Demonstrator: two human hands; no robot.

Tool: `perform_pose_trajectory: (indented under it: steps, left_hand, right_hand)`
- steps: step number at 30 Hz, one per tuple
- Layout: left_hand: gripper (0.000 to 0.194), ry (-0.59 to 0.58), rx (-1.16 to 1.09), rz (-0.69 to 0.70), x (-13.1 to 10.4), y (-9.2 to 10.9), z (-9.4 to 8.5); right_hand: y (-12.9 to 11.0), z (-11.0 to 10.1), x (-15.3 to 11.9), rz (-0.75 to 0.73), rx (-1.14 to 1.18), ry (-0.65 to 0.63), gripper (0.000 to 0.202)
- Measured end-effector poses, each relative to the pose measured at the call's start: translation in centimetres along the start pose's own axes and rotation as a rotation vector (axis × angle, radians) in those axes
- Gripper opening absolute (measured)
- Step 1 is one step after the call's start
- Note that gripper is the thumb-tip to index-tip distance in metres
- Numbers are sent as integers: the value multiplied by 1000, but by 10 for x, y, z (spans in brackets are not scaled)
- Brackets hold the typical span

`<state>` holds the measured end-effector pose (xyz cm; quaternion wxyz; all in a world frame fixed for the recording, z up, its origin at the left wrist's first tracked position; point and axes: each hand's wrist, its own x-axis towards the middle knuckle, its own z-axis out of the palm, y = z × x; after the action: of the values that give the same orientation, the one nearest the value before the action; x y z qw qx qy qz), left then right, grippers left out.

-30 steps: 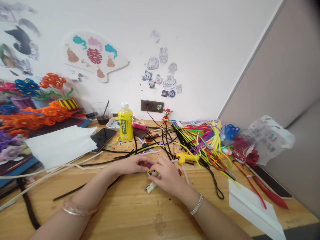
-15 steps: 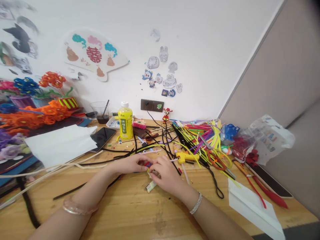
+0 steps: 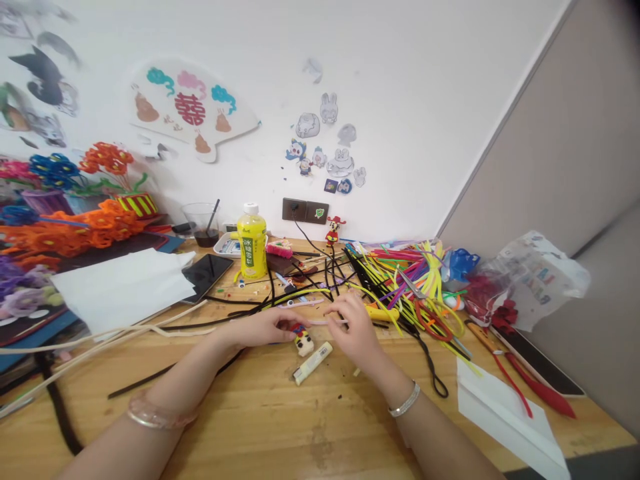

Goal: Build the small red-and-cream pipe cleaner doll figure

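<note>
A small doll figure (image 3: 303, 341) with a pale face, dark eyes and a red and blue body is in my left hand (image 3: 270, 328), face toward me. The left fingers are closed round its far end and partly hide it. My right hand (image 3: 351, 328) hovers to the right of the doll, fingers bent but apart, with nothing seen in them. A pale lilac strip (image 3: 320, 323) shows behind the right fingers. In front of the doll lies a small white printed tube (image 3: 313, 363). Behind my right hand, a yellow glue gun (image 3: 383, 313) is partly covered.
Coloured pipe cleaners (image 3: 400, 273) pile up at the back right, with scissors (image 3: 411, 285) among them. A yellow drink bottle (image 3: 253, 243) and a plastic cup (image 3: 203, 227) stand at the back. A phone (image 3: 207, 275), white paper (image 3: 125, 287) and pipe-cleaner flowers (image 3: 105, 160) are on the left.
My right hand has come away from the doll, moving right and up, and its fingers have spread. The doll's face and the white tube are now uncovered. The left hand stays in place.
</note>
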<state>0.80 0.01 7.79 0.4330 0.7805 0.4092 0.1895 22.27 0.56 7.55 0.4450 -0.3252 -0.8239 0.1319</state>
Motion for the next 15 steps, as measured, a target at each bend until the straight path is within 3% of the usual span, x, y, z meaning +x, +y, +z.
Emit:
perform_pose_trajectory:
  steps: [3, 11, 15]
  left_hand:
    - [38, 12, -11, -21, -1, 1, 0]
    - [39, 26, -92, -58, -2, 1, -1]
    - [37, 105, -127, -91, -1, 2, 1]
  right_hand:
    - [10, -4, 3, 67, -1, 72, 11]
    - [20, -5, 5, 135, 3, 105, 11]
    - [25, -13, 8, 133, 9, 177, 11]
